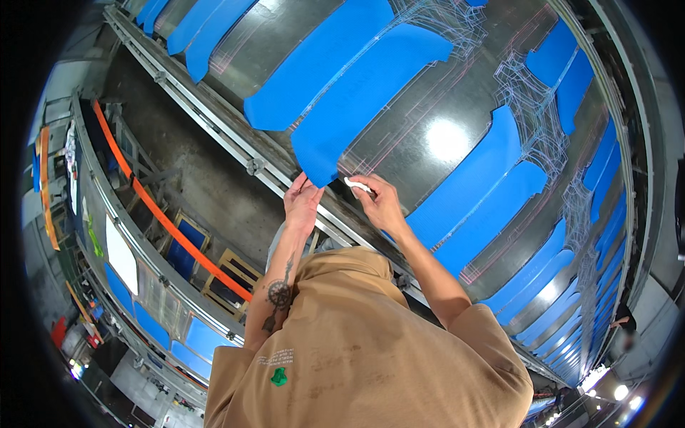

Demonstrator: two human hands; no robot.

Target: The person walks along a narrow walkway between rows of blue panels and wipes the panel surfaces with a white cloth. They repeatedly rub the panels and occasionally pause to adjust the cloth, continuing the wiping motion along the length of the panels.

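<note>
My left hand [301, 201] has hold of the near corner of a blue fabric panel [369, 80], which lifts over the edge of a dark, glossy table [423, 107]. Between the thumb and fingers of my right hand [383, 206] is a small white piece [357, 185], perhaps folded cloth; its exact kind is unclear. It is beside the panel's corner, just to the right. A second blue panel [316, 69] lies alongside the first, with a narrow strip between them. Pink and white outlines mark the table surface around the panels.
More blue panels [471, 187] lie in rows along the table. A metal rail [214, 131] runs along its near edge. Behind me, across an aisle, are an orange strip [160, 219], a wooden pallet-like frame [235, 278] and another table with blue panels [152, 323].
</note>
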